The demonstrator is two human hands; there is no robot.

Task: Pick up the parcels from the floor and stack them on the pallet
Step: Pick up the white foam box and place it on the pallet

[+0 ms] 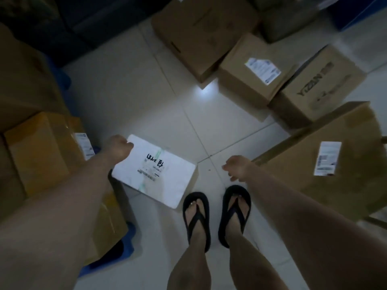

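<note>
A small parcel with a white label-covered top [156,170] and black handwriting sits low over the pale tiled floor, just left of my feet. My left hand [117,148] grips its far left corner. My right hand [236,167] hangs free to the right of the parcel, fingers loosely curled, holding nothing. The blue pallet [125,245] shows at the lower left under stacked boxes, among them a yellow-brown box [41,151] with a label.
Several brown cardboard boxes lie on the floor at the upper right [251,74], one printed YIZAN [318,86]. A big labelled box [326,164] stands at the right. My feet in black flip-flops [215,216] stand on the tiles.
</note>
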